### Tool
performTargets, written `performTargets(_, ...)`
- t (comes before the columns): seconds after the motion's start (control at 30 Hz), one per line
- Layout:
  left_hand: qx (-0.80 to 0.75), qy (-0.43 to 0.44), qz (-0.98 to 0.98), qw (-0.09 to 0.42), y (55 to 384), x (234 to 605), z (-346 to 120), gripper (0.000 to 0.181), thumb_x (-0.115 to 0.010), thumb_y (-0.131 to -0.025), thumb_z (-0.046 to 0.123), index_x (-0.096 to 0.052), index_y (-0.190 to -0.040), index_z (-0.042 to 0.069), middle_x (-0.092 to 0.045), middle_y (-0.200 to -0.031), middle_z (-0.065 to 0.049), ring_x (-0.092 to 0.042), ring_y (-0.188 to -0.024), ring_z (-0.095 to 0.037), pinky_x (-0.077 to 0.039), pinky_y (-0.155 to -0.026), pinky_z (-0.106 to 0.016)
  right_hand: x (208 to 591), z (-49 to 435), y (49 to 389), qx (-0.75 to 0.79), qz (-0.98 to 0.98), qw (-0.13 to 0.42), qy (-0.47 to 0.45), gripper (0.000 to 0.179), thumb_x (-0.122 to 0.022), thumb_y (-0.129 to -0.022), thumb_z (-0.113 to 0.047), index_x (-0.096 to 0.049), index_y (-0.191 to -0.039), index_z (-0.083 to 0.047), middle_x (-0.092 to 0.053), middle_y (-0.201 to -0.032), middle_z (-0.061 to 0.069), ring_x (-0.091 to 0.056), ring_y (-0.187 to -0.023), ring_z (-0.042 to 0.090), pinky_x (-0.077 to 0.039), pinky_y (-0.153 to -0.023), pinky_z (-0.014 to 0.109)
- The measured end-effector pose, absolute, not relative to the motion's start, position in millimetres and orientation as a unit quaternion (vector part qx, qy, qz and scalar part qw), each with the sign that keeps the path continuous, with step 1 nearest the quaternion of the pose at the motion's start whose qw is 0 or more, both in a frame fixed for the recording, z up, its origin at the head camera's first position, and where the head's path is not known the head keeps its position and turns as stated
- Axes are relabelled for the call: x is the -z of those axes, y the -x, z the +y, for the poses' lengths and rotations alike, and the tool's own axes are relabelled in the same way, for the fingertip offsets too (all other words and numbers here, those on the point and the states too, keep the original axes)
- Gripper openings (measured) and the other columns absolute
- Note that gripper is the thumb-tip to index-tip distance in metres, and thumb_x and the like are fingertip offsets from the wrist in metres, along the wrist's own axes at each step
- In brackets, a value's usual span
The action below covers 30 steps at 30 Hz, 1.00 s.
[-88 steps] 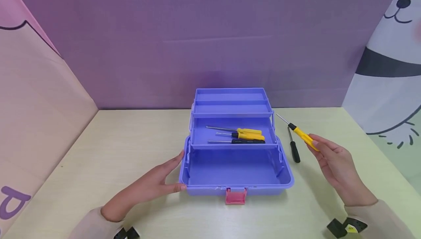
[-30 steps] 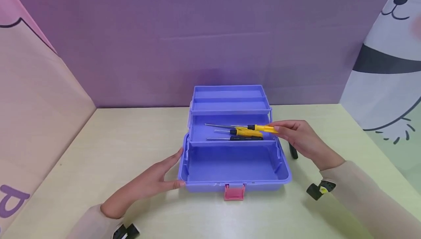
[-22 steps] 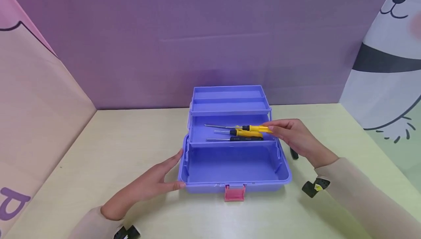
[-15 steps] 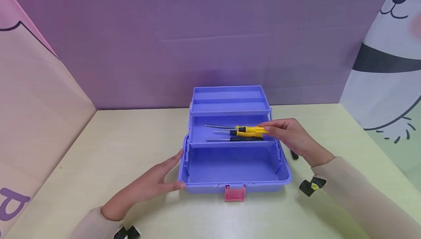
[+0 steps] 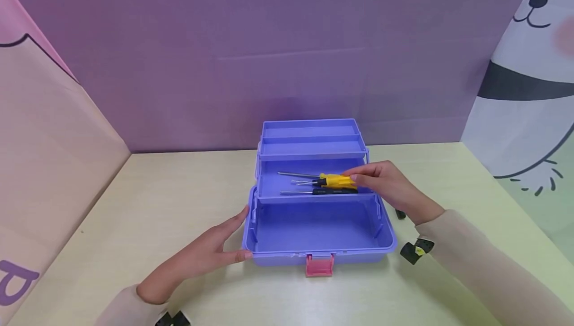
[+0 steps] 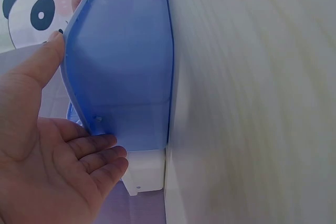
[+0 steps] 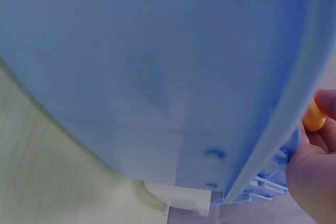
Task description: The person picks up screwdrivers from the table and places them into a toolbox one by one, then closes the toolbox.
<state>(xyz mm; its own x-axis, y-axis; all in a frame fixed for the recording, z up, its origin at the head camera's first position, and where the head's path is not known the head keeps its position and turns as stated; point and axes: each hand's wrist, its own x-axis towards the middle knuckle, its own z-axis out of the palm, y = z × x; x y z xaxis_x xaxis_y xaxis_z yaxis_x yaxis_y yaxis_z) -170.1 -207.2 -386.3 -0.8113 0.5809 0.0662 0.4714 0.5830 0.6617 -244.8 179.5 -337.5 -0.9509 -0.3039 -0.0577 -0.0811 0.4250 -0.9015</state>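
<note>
The left hand (image 5: 211, 247), fingers extended, touches the purple toolbox (image 5: 278, 258). Its middle tray (image 5: 270, 186) holds screwdrivers (image 5: 334, 191) (one black-handled); over them, the right hand (image 5: 389, 185) pinches a yellow screwdriver (image 5: 344, 181) by its handle. Rightward, a black handle (image 5: 400, 214) lies partly hidden.

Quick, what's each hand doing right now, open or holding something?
Left hand: open, thumb and fingers touching the left side of the toolbox.
Right hand: closed, holding a yellow screwdriver.
</note>
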Motion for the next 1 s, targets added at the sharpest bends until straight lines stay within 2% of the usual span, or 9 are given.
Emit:
performTargets(0.23, -0.343, -0.296, 0.889, 0.069, 171.4, 385.9, -207.4, 0.089, -0.065, -0.086, 0.043, -0.016, -0.151, 0.005, -0.024, -0.152, -0.017, -0.029, -0.136, -0.037, -0.033, -0.105, -0.053, 334.9, 179.0, 247.9, 0.514, 0.842, 0.111, 0.119, 0.03, -0.059, -0.094, -0.019, -0.066, -0.117, -0.002, -0.066, -0.115, 0.012, -0.06, -0.108, 0.025, -0.052, -0.091, 0.036)
performTargets(0.47, -0.346, -0.297, 0.887, 0.065, 169.4, 387.1, -210.5, 0.087, -0.065, -0.088, 0.04, -0.016, -0.15, 0.005, -0.024, -0.152, -0.017, -0.03, -0.136, -0.037, -0.033, -0.105, -0.054, 336.3, 174.7, 250.8, 0.514, 0.839, 0.116, 0.137, 0.029, -0.059, -0.094, -0.017, -0.066, -0.116, 0.0, -0.066, -0.115, 0.014, -0.061, -0.106, 0.023, -0.053, -0.086, 0.027)
performTargets(0.77, -0.347, -0.297, 0.888, 0.058, 168.2, 385.4, -213.2, 0.088, -0.065, -0.087, 0.04, -0.016, -0.15, 0.005, -0.025, -0.152, -0.017, -0.03, -0.136, -0.037, -0.033, -0.104, -0.054, 332.9, 165.8, 254.5, 0.476, 0.861, 0.098, 0.149, 0.024, -0.056, -0.095, -0.009, -0.067, -0.114, 0.0, -0.066, -0.114, 0.015, -0.06, -0.097, 0.023, -0.054, -0.079, 0.022)
performTargets(1.0, -0.349, -0.299, 0.886, 0.059, 169.4, 384.9, -213.4, 0.087, -0.065, -0.087, 0.039, -0.016, -0.15, 0.005, -0.025, -0.152, -0.017, -0.03, -0.136, -0.036, -0.033, -0.105, -0.054, 331.7, 160.8, 250.2, 0.464, 0.869, 0.091, 0.143, 0.023, -0.057, -0.094, -0.006, -0.068, -0.114, -0.001, -0.065, -0.117, 0.016, -0.058, -0.098, 0.023, -0.052, -0.077, 0.018)
